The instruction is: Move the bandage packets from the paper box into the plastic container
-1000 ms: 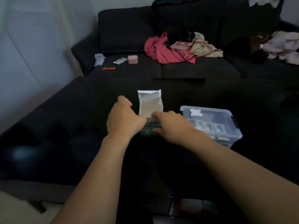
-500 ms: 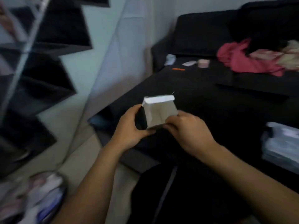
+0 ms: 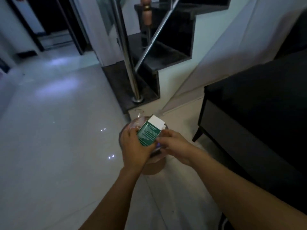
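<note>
Paper box (image 3: 150, 131): green and white, flap end up, held over a round bin (image 3: 153, 168) on the floor.
Left hand (image 3: 134, 147): fingers wrapped round the box's side.
Right hand (image 3: 174, 145): pinching its lower corner.
Plastic container: out of view.
Bandage packets: none visible.
Progress: transfer probably finished; box looks headed for discard.

Both forearms stretched forward, left hand (image 3: 134, 146) and right hand (image 3: 174, 145) close together, fingers curled in a grip
</note>
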{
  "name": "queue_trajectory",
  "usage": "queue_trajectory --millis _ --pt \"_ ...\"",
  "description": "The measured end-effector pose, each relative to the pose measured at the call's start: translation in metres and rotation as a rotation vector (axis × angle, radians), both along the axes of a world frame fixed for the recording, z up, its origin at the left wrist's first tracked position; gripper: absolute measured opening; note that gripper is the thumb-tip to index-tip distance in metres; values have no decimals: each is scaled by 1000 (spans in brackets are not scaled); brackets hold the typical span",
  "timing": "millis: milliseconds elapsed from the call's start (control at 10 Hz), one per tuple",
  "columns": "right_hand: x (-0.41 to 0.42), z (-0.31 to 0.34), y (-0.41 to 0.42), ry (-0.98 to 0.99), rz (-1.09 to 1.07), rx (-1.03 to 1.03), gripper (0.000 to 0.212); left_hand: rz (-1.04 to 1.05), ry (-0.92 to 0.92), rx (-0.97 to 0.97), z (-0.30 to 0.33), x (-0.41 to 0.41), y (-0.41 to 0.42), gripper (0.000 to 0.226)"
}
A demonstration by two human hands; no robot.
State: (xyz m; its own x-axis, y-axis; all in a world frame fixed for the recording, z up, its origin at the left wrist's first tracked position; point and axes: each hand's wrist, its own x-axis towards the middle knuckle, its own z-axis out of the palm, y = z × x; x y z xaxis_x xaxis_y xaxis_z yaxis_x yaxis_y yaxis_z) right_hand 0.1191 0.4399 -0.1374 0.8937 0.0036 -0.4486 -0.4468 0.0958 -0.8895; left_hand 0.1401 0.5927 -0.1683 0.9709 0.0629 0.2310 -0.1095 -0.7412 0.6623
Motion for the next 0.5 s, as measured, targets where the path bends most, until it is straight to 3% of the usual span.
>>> queue_trajectory --millis 100,200,400,500 --pt "6 -19 9 40 -33 144 55 48 72 33 -19 14 -10 86" --pt "10 -28 5 97 -62 171 55 2 180 79 -37 31 -20 85" --pt "-1 -19 -19 179 -131 153 25 -10 283 211 -55 44 -19 101" --pt "1 -6 -30 141 -217 2 32 -31 179 155 -48 51 -15 101"
